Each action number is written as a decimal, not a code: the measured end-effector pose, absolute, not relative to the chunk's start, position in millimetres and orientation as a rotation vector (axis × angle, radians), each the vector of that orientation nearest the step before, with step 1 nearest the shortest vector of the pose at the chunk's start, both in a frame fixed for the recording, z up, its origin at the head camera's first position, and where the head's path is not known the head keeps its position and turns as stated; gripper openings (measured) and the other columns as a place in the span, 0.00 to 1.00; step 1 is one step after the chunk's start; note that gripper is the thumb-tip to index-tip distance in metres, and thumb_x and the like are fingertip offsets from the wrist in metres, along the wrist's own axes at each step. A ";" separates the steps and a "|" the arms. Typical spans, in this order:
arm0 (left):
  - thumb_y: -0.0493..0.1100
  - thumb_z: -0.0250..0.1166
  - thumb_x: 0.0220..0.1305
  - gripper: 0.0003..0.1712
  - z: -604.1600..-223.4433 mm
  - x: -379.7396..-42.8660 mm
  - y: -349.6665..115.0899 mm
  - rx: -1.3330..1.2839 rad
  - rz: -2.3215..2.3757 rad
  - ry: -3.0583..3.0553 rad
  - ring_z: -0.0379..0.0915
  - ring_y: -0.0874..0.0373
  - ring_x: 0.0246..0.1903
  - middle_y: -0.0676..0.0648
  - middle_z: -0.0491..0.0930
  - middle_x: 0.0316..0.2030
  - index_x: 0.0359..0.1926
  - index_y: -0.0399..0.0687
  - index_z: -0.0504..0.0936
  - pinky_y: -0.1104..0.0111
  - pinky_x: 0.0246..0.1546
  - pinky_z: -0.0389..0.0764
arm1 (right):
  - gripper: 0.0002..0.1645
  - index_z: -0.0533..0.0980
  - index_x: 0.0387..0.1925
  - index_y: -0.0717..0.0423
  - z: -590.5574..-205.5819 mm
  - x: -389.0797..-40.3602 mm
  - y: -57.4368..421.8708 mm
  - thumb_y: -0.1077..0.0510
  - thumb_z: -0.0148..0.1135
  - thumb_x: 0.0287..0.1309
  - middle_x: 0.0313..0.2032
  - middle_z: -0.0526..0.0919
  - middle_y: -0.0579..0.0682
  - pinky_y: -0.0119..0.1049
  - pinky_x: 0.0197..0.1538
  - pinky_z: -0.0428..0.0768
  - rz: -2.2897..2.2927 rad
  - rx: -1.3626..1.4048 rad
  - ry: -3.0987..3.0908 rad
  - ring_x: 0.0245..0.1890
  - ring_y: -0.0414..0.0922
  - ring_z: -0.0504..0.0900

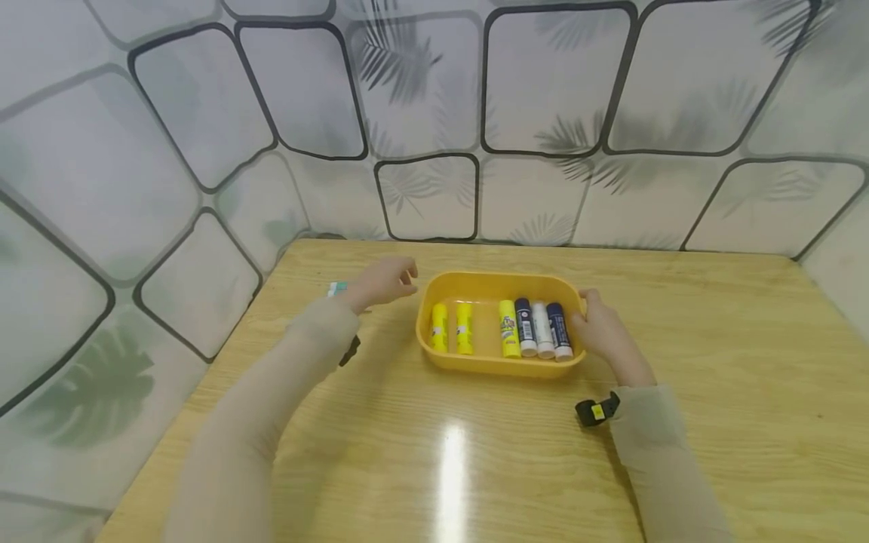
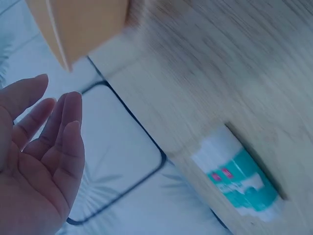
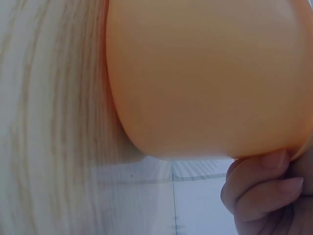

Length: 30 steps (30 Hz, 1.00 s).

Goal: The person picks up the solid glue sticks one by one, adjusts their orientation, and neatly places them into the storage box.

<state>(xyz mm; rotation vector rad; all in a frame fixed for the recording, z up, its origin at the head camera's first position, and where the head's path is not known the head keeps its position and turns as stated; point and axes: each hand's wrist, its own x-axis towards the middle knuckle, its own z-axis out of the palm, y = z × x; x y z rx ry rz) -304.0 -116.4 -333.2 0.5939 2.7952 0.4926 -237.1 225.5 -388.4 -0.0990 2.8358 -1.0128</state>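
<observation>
A yellow plastic basket (image 1: pixel 498 366) stands on the table. Two small yellow glue sticks (image 1: pixel 440 329) stay apart on its left side. On its right side, a larger yellow glue stick (image 1: pixel 509 329) lies beside several dark blue and white glue sticks (image 1: pixel 543 329). My right hand (image 1: pixel 604 332) grips the basket's right end, fingers curled at its rim in the right wrist view. Left of the basket, my left hand (image 1: pixel 387 280) hovers with loosely bent fingers and holds nothing. A teal and white glue stick (image 2: pixel 239 174) lies on the table, partly hidden behind my left wrist in the head view.
The wooden table (image 1: pixel 516 452) ends at the back against a wall (image 1: pixel 428 113) with a leaf and dark-line pattern. More of that patterned covering runs along the table's left side. Dark straps with small devices (image 1: pixel 597 411) sit on both wrists.
</observation>
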 end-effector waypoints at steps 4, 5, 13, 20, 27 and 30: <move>0.39 0.57 0.60 0.15 -337.1 -304.4 -140.3 0.592 0.551 2.804 0.71 0.47 0.41 0.39 0.75 0.41 0.45 0.36 0.71 0.59 0.42 0.72 | 0.30 0.45 0.61 0.71 -388.1 -237.0 224.8 0.59 0.36 0.62 0.51 0.62 0.76 0.48 0.37 0.69 -1.017 -0.095 2.831 0.39 0.57 0.69; 0.39 0.57 0.60 0.15 -338.4 -304.8 -146.5 0.590 0.548 2.812 0.71 0.47 0.41 0.39 0.75 0.41 0.46 0.36 0.71 0.59 0.42 0.72 | 0.30 0.45 0.61 0.71 -387.9 -236.9 224.8 0.59 0.36 0.62 0.51 0.61 0.76 0.49 0.38 0.69 -1.019 -0.092 2.828 0.39 0.58 0.69; 0.35 0.58 0.58 0.14 -345.1 -306.1 -186.2 0.579 0.415 2.865 0.71 0.46 0.40 0.37 0.75 0.39 0.44 0.32 0.71 0.57 0.41 0.72 | 0.30 0.44 0.62 0.70 -386.8 -236.7 225.2 0.60 0.36 0.62 0.53 0.60 0.76 0.49 0.40 0.69 -1.017 -0.076 2.816 0.41 0.58 0.68; 0.36 0.59 0.57 0.09 -354.9 -307.2 -201.9 0.560 0.230 2.910 0.72 0.47 0.38 0.39 0.76 0.38 0.39 0.35 0.74 0.56 0.41 0.72 | 0.30 0.45 0.62 0.70 -387.2 -237.0 224.5 0.59 0.36 0.62 0.51 0.62 0.75 0.44 0.34 0.69 -1.009 -0.066 2.820 0.37 0.56 0.68; 0.34 0.56 0.59 0.08 -370.8 -309.6 -208.8 0.475 0.092 2.909 0.71 0.49 0.38 0.44 0.76 0.38 0.41 0.41 0.75 0.56 0.42 0.71 | 0.30 0.45 0.61 0.71 -387.2 -237.0 224.2 0.60 0.36 0.62 0.50 0.63 0.76 0.46 0.36 0.70 -1.015 -0.073 2.827 0.38 0.57 0.69; 0.33 0.54 0.59 0.07 -373.9 -308.9 -208.2 0.470 0.071 2.909 0.71 0.50 0.36 0.44 0.76 0.37 0.39 0.41 0.76 0.56 0.41 0.71 | 0.30 0.45 0.61 0.71 -387.3 -236.9 224.1 0.60 0.36 0.62 0.50 0.63 0.76 0.47 0.36 0.70 -1.014 -0.071 2.825 0.38 0.57 0.69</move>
